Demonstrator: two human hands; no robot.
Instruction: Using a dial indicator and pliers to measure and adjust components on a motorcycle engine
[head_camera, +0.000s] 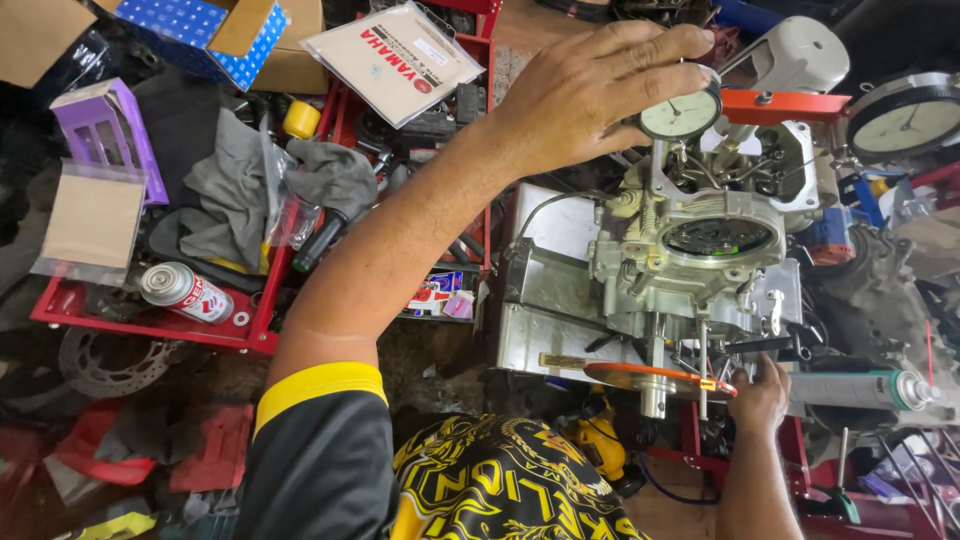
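Observation:
My left hand (590, 85) reaches forward and grips the rim of a small round dial gauge (681, 116) that stands above a silver engine block (690, 260). The open cylinder bore (718, 237) faces up just below the gauge. My right hand (760, 395) is low at the near side of the engine, with its fingers closed around a dark handle beside an orange degree disc (655, 380). A second, larger dial gauge (905, 122) sits on an orange bracket (785, 104) at the upper right.
A red tool tray (150, 325) on the left holds grey rags (240, 190), a spray can (185, 292) and a purple plastic piece (105, 135). Cardboard boxes and a flat white packet (392, 60) lie behind. A grey tube (860, 388) lies at the right.

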